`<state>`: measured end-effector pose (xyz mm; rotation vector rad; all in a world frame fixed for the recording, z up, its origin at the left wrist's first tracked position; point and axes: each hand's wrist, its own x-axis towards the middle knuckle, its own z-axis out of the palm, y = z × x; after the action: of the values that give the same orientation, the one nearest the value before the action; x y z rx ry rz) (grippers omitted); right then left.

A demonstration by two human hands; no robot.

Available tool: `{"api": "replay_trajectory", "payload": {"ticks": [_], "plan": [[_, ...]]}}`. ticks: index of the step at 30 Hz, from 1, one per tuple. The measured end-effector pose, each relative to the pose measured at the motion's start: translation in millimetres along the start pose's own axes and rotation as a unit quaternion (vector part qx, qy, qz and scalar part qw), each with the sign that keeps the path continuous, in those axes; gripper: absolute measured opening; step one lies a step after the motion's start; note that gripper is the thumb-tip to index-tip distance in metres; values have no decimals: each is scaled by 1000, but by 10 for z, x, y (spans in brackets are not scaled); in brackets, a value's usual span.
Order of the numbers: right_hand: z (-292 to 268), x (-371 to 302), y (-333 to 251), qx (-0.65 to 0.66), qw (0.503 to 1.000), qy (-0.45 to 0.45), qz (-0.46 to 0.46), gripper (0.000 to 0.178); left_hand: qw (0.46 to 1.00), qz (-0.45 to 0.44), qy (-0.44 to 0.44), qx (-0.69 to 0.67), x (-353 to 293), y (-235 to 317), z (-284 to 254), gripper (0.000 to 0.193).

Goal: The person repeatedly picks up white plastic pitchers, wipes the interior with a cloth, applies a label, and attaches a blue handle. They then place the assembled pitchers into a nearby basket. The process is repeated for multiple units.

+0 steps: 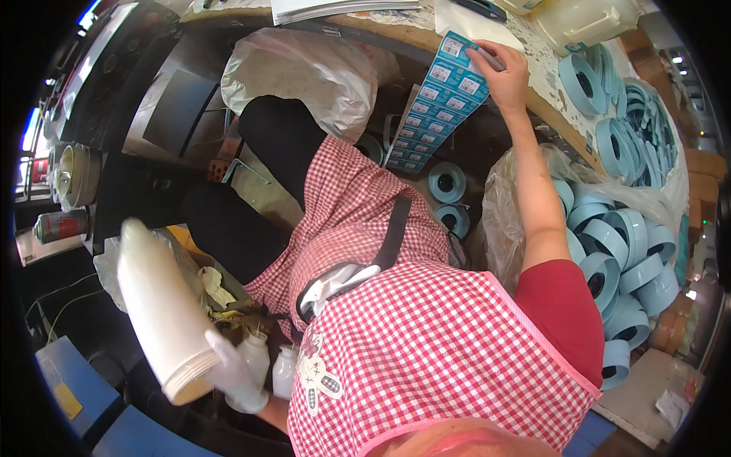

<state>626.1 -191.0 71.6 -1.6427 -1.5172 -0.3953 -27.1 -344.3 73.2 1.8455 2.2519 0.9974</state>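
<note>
Right grip (pixel 504 72), seen from the head camera, is pinching the upper end of a long blue label strip (pixel 438 103), thumb and fingers closing on it; the strip is slanting down below the grip, past the edge of the desk (pixel 542 76). Left grip (pixel 237 378), wearing a white glove, is grasping a large white bottle (pixel 164 316) by its wide ridged end; the bottle is leaning away, its narrower end blurring. Two smaller white bottles (pixel 256 356) are standing near the left grip. Pale blue rolls (pixel 656 293) are piling up beside the right arm.
</note>
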Motion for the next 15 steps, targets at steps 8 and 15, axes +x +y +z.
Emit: {"api": "replay_trajectory", "payload": {"ticks": [8,15], "plan": [[160,-108,-40,-143,965,80,-204,24,982,95,-154,48,-221,726,1789,39],[84,-391,-448,-163,944,-10,-288,20,970,51,-235,36,285,843,2697,55]]}}
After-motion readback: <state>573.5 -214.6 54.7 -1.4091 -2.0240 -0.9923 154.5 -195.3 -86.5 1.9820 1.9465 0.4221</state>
